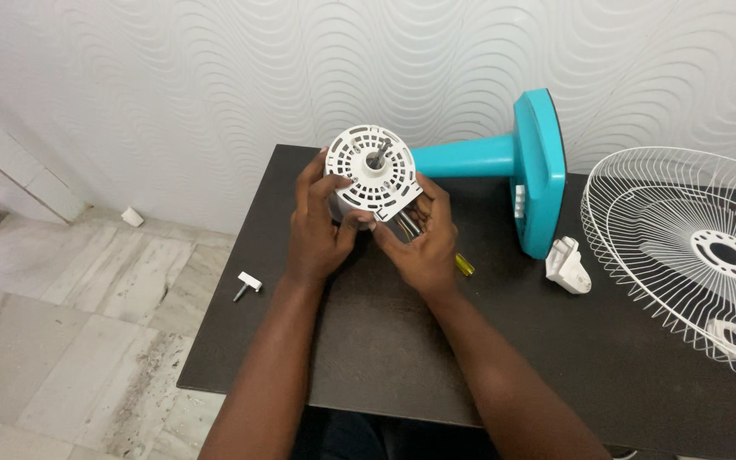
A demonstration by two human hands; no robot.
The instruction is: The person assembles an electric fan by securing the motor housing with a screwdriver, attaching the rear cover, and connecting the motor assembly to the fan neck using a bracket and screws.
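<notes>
Right now both hands are wrapped round the white fan motor housing (371, 175), which sits at the far edge of the dark table (385, 358), just in front of the patterned wall. The left hand (317, 226) cups it from the left, thumb laid across the slotted round face and fingers curled up behind the rim. The right hand (423, 234) closes on it from the lower right, fingers pressed to the lower edge where a bundle of wires (409, 223) spills out. So neither hand is free: the 2 of them clamp the housing between them.

What matters most is how the housing points. Its round face is tipped up toward the person, and the metal shaft (379, 153) sticks out of the middle, angled up and slightly right, away from both palms. The long axis of the whole fan body runs sideways: the teal neck (462, 158) leads from the housing out to the right into the teal base (540, 170), which stands on edge. The left hand sits closer to the shaft; the right hand is nearer the wires and the neck.

A yellow-handled screwdriver (464, 265) shows just beside the right wrist. Further right lie a white plastic bracket (567, 266) and the white wire guard (692, 255), well apart from both hands.
</notes>
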